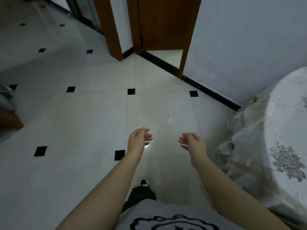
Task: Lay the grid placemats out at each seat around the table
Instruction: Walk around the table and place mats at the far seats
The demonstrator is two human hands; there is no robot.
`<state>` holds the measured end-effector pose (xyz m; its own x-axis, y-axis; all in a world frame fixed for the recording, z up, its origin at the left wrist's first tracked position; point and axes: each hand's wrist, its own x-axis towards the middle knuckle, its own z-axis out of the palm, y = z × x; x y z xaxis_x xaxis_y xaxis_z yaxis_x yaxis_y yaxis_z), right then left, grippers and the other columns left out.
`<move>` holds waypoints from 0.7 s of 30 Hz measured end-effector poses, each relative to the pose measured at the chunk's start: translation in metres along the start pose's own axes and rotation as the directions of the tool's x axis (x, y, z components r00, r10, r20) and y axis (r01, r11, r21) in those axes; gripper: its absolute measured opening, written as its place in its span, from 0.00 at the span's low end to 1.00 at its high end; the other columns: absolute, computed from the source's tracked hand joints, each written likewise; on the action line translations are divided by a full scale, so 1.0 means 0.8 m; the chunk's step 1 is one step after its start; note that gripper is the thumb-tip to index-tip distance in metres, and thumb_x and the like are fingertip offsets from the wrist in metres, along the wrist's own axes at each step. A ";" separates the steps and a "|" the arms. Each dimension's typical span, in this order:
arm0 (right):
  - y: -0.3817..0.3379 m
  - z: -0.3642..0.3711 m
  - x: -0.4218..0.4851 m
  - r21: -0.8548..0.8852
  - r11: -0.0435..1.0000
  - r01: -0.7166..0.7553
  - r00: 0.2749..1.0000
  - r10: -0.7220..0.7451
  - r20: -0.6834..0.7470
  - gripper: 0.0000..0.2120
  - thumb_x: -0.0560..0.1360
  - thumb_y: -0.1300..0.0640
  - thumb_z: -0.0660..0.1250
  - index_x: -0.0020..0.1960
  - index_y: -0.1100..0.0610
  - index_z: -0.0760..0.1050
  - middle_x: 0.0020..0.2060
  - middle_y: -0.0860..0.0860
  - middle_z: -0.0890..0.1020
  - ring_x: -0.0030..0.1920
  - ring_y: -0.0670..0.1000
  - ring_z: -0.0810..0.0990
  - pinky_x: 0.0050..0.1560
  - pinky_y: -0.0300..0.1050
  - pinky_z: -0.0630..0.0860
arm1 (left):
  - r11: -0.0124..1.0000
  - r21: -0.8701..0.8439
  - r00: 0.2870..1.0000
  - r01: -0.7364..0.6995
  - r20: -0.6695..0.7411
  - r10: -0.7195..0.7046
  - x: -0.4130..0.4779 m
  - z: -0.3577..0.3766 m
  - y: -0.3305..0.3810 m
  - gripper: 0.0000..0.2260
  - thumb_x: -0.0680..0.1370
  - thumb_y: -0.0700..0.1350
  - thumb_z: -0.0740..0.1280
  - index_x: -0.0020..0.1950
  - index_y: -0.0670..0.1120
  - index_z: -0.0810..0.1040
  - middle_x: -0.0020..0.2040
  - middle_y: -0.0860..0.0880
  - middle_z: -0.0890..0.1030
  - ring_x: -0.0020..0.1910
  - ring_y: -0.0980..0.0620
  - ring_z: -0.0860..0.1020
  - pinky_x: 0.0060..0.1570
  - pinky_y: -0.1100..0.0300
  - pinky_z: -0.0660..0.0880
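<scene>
Neither hand holds anything: the left hand (139, 140) and the right hand (191, 143) hang out in front at about the same height, palms turned toward each other, fingers loosely curled with nothing between them. No placemats show anywhere in this view, so I cannot tell where the stack lies or whether any seat has one yet. The table (288, 123), covered by a pale flowered cloth (245, 146) that drapes down in folds toward the floor (79, 117), sits off to the person's right, with only its near rounded edge in sight. That makes the right hand the nearer one to it; the left hand is well apart from it, over bare tiles. The body faces a wooden doorway (166, 27) rather than the table, one shoe (144, 182) stepping forward below the arms. My guess is that the person is walking round the table or going for more mats. Reaching any seat from here would call for a turn to the right.
</scene>
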<state>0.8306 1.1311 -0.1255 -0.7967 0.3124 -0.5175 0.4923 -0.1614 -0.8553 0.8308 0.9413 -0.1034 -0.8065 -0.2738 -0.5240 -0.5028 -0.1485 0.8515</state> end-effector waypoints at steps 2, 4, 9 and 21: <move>-0.019 0.017 0.019 0.039 0.999 0.007 0.998 -0.005 -0.062 0.07 0.76 0.62 0.62 0.42 0.58 0.78 0.35 0.54 0.81 0.37 0.52 0.80 0.39 0.45 0.76 | 0.999 0.047 0.999 -0.020 0.047 0.018 0.038 0.000 0.031 0.14 0.80 0.46 0.58 0.53 0.38 0.79 0.44 0.41 0.82 0.43 0.46 0.81 0.51 0.51 0.77; -0.033 0.028 0.032 0.071 0.997 0.017 0.994 -0.009 -0.111 0.07 0.76 0.62 0.62 0.43 0.58 0.78 0.35 0.54 0.81 0.37 0.52 0.80 0.39 0.44 0.76 | 0.997 0.072 0.995 -0.038 0.095 0.031 0.068 0.007 0.054 0.13 0.80 0.46 0.58 0.52 0.39 0.79 0.44 0.40 0.82 0.43 0.46 0.81 0.50 0.50 0.77; -0.052 0.034 0.059 0.135 0.991 0.012 0.968 0.023 -0.249 0.08 0.77 0.63 0.61 0.42 0.58 0.77 0.35 0.54 0.80 0.36 0.52 0.80 0.39 0.44 0.75 | 0.989 0.146 0.969 -0.035 0.246 -0.002 0.113 0.055 0.083 0.13 0.81 0.45 0.58 0.52 0.39 0.79 0.43 0.41 0.82 0.42 0.47 0.81 0.47 0.52 0.77; -0.095 0.018 0.188 0.262 0.965 0.021 0.885 0.104 -0.453 0.09 0.78 0.63 0.59 0.43 0.59 0.77 0.37 0.56 0.80 0.38 0.53 0.79 0.44 0.48 0.76 | 0.959 0.279 0.879 -0.054 0.468 -0.086 0.227 0.208 0.129 0.12 0.79 0.44 0.59 0.52 0.39 0.79 0.43 0.41 0.82 0.42 0.48 0.81 0.49 0.51 0.77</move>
<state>0.6680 1.1767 -0.1387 -0.4952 0.6843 -0.5352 0.3660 -0.3944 -0.8429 0.5808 1.0346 -0.1138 -0.8114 0.2168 -0.5427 -0.5249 0.1378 0.8399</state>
